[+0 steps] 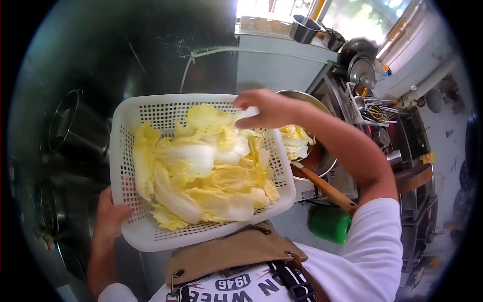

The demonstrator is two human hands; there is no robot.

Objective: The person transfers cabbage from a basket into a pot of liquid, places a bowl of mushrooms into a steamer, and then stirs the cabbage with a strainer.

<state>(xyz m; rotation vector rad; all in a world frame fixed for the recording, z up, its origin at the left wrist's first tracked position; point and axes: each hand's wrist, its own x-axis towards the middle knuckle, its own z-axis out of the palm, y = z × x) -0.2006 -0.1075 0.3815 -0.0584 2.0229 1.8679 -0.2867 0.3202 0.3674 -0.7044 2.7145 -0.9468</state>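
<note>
A white plastic basket (204,99) with perforated walls holds pale yellow cabbage leaves (193,161). My left hand (111,214) grips the basket's lower left side, the thumb over the rim. Over the basket's upper right corner is my right hand (261,107), its fingers curved and apart above the leaves, with nothing visible between them. To the right, partly behind the basket and my right arm, a pan (329,168) with a wooden handle holds more cabbage leaves (297,141) and some reddish-brown liquid.
A green container (329,225) stands below the pan handle. On the right are a utensil basket (354,108) with ladles and scissors, and a round metal lid (361,71). A metal pot (304,29) sits on the windowsill. Large dark pots (75,131) are at the left.
</note>
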